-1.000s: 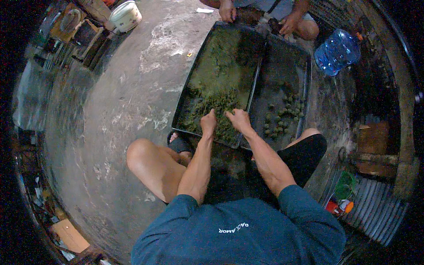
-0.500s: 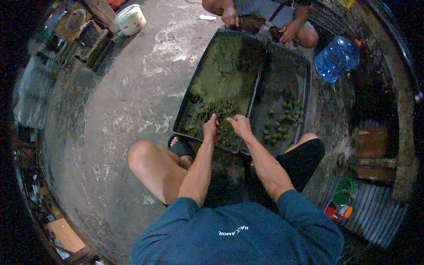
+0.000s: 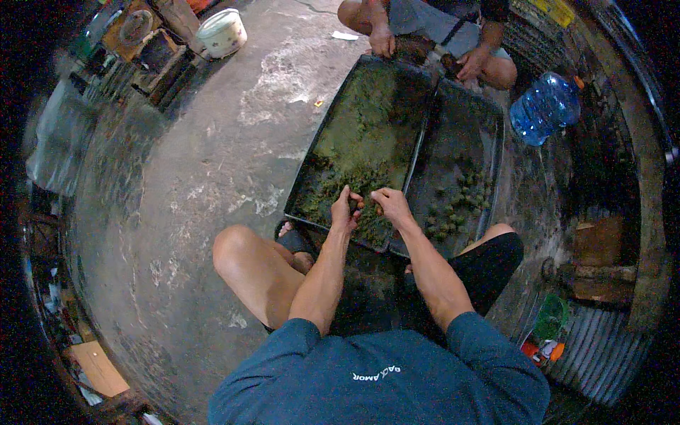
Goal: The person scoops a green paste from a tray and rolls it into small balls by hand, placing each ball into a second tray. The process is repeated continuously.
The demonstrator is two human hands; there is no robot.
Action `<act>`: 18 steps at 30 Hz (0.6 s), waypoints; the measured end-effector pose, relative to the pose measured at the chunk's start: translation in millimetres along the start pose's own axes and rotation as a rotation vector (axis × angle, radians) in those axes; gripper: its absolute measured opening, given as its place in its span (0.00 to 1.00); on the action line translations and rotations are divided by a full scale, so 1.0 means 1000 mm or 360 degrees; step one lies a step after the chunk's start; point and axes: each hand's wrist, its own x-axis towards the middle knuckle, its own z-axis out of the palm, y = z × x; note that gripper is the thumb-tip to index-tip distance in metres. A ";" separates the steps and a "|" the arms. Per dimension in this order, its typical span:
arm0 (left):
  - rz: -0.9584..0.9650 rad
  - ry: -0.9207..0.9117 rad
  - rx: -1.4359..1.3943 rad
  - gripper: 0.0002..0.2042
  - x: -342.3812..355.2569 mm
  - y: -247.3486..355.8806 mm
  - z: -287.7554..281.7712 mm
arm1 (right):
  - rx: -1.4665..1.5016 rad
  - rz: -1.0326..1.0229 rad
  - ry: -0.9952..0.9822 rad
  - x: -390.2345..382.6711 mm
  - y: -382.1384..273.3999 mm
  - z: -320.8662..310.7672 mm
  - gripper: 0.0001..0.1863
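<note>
I hold my left hand [image 3: 346, 208] over the near end of the left black tray [image 3: 320, 120], turned partly palm-up, its fingers curled round a small dark clump. Just to its right, my right hand [image 3: 389, 203] has thumb and fingertips closed together; what they pinch, if anything, is too small to make out. Loose dark-green crumbly material [image 3: 372, 177] covers the near part of this tray, with a paler green layer behind it. The right black tray [image 3: 448, 113] holds several small rounded green clumps [image 3: 453, 212] in its nearer half.
A person [image 3: 439, 21] sits beyond the trays, both hands at dark material. A blue water jug [image 3: 544, 108] lies at right; a white bucket [image 3: 219, 35] stands back left. Corrugated metal [image 3: 595, 354], a green basket [image 3: 549, 319] and cardboard [image 3: 99, 368] lie toward the edges of the concrete floor [image 3: 177, 177].
The whole view has shifted, with the trays lower in it. My left hand has turned more palm-up, showing its curled fingers; my right hand's fingertips have drawn nearer it.
</note>
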 end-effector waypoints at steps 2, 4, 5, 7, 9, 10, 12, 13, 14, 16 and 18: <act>0.0059 0.0166 0.0108 0.20 0.005 -0.004 0.000 | -0.0257 0.0097 0.0130 0.001 -0.005 -0.004 0.24; 0.0055 0.0409 0.0385 0.23 -0.004 0.004 0.009 | -0.0413 0.0086 0.0328 -0.008 -0.022 -0.003 0.30; 0.0109 0.0330 0.0367 0.22 -0.001 0.003 0.009 | -0.0355 0.0106 0.0302 -0.005 -0.022 -0.004 0.28; 0.0220 0.0176 0.0336 0.20 0.001 0.000 0.006 | -0.0231 0.0145 0.0245 -0.002 -0.018 -0.007 0.23; 0.0119 -0.0023 -0.0075 0.17 0.009 -0.004 0.008 | 0.0220 0.0012 0.0086 0.008 -0.007 -0.002 0.16; 0.0126 -0.0078 -0.0084 0.17 0.014 -0.006 0.007 | 0.0444 -0.0055 0.0004 0.011 -0.003 -0.002 0.14; 0.0102 -0.0127 -0.0092 0.17 0.021 -0.011 -0.001 | 0.0926 0.0199 -0.0010 0.005 -0.007 -0.012 0.11; 0.0074 -0.0131 -0.0075 0.17 0.020 -0.010 -0.005 | 0.1174 0.0325 -0.0008 0.001 -0.014 -0.018 0.11; 0.0047 -0.0134 -0.0058 0.17 0.019 -0.009 -0.007 | 0.1327 0.0360 0.0027 0.001 -0.013 -0.020 0.13; 0.0045 -0.0071 -0.0092 0.18 0.014 -0.006 -0.005 | 0.1235 0.0457 0.0054 0.002 -0.011 -0.019 0.15; 0.0069 0.0011 -0.0005 0.19 0.010 -0.004 -0.002 | 0.0941 0.0515 0.0141 0.003 -0.006 -0.015 0.21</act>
